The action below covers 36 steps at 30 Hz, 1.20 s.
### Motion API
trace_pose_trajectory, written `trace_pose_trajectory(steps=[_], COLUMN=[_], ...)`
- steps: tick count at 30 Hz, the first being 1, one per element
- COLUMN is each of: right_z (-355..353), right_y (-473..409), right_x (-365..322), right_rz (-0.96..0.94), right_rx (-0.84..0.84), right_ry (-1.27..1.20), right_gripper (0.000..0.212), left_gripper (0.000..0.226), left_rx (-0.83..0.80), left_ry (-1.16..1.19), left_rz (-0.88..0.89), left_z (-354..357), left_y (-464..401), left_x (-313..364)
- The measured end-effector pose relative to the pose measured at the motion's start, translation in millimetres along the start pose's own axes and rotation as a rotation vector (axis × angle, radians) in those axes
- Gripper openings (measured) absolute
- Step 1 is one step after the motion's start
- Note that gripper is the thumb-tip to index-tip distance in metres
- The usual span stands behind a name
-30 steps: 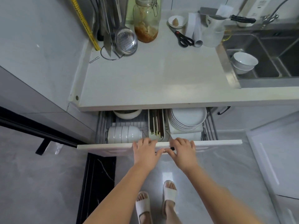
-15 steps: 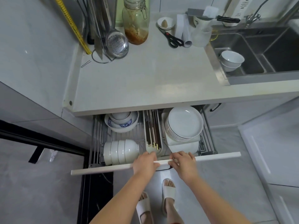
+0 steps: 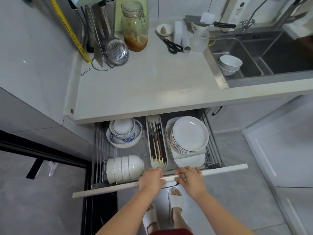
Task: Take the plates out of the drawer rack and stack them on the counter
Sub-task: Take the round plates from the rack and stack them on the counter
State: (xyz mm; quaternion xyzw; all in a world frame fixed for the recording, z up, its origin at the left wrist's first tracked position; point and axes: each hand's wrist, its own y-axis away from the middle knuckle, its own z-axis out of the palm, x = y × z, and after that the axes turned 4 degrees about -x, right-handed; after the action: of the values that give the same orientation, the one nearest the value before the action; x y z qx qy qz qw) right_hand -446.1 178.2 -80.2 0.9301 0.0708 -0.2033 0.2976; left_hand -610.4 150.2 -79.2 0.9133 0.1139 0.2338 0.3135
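A: In the head view, where are the person's hands?

B: Both are on the white front panel of the pulled-out drawer [image 3: 220,171], side by side near its middle. The left hand [image 3: 150,179] has its fingers curled over the panel's top edge and grips it. The right hand [image 3: 190,178] grips the same edge just to the right, fingers hooked over it above a dark handle.

A: And the plates?

B: The stack of round white plates [image 3: 189,134] sits in the wire drawer rack [image 3: 214,141], in the right compartment, leaning on a white rectangular dish beneath. It lies just beyond the right hand, not touched by either hand.

A: What else is in the drawer?

B: A long pale tray of dark chopsticks [image 3: 157,143] runs down the middle. To the left, at the far end, nested bowls with blue patterns [image 3: 124,133] sit upright; nearer, a row of white bowls [image 3: 124,167] lies on its side.

A: And above?

B: The pale stone counter [image 3: 144,85] overhangs the far part of the drawer. Along its far edge stand a glass clip-top jar with brownish contents [image 3: 134,29], a metal strainer ladle [image 3: 116,51] among hanging utensils, black-handled scissors [image 3: 171,44] and a small white dish [image 3: 164,29]. To the right, two stacked white bowls [image 3: 229,64] rest in the steel sink [image 3: 271,55].

A: Anything lower?

B: The person's feet in white slippers [image 3: 175,200] stand on the grey floor below the drawer front.
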Motion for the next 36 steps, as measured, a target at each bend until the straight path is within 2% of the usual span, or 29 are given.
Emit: trace_pose_trajectory(steps=[10, 17, 22, 26, 29, 36], right_z=[6.5, -11.7, -41.0, -76.1, -101.1, -129.1], right_y=[14.3, 1.9, -23.7, -54.7, -79.9, -131.7], right_x=[7.6, 11.9, 32.4, 54.9, 71.2, 102.5], right_rz=[0.002, 0.019, 0.000, -0.005, 0.028, 0.128], right_rx=[-0.025, -0.172, -0.238, -0.217, -0.195, -0.095], right_ry=[0.003, -0.016, -0.121, -0.164, -0.137, -0.146], right_gripper=[0.018, 0.021, 0.022, 0.014, 0.034, 0.058], left_gripper=[0.019, 0.024, 0.026, 0.036, 0.038, 0.041], left_rx=[-0.104, -0.207, -0.348, -0.246, -0.159, -0.043], left_ry=[-0.018, -0.070, 0.094, 0.193, 0.236, 0.386], left_rz=[-0.029, -0.068, -0.062, -0.129, -0.181, -0.320], left_z=[3.3, -6.2, -12.4, -21.6, -27.0, -28.6], left_y=[6.0, 0.9, -21.8, -49.7, -74.7, -120.4], left_x=[3.4, 10.0, 21.0, 59.6, 87.5, 117.9])
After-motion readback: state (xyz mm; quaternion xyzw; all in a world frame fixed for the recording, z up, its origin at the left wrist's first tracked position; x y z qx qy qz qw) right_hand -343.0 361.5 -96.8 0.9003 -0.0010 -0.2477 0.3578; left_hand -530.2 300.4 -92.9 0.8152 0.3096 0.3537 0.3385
